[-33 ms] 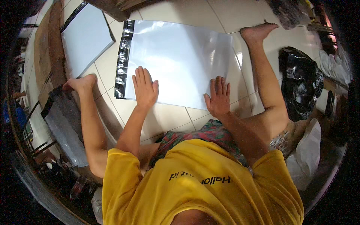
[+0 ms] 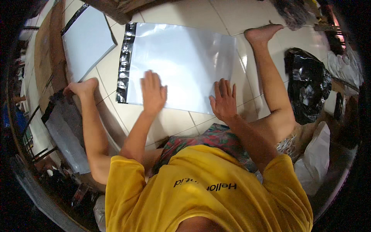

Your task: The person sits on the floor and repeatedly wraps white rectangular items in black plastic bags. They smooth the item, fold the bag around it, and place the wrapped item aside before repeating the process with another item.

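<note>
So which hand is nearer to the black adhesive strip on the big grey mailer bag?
Left. The left hand lies flat on the grey mailer bag, a short way in from the black strip. The right hand presses the bag's near edge, farther from it.

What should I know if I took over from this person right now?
Left hand: flat and open, pressing on the big grey mailer bag.
Right hand: flat and open on the bag's near edge.
The bag lies spread on the tile floor, its black strip to the left.
Done: bag laid out flat. The strip looks unsealed, so closing it seems left.
A second grey bag lies further left.
</note>
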Tool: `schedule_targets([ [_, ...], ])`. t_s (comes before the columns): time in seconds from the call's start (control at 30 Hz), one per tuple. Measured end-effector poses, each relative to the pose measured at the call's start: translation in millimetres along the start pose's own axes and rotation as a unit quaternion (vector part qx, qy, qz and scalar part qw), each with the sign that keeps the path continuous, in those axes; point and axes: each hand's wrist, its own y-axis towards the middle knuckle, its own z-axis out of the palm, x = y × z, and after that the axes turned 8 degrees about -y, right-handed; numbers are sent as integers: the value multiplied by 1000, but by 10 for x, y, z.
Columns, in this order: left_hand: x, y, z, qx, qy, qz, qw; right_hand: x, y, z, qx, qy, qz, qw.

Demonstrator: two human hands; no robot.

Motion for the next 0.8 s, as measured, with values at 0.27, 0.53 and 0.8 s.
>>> schedule_targets([
  [0.27,-1681,110,663,130,-172,369,904,-512,705,-753,169,2,-159,973],
  [0.53,-1779,217,513,276,-99,328,898,-887,968,60,21,142,-340,929],
  [0.8,-1738,159,629,241,-147,332,900,-1522,2071,117,-46,3,-150,988],
])
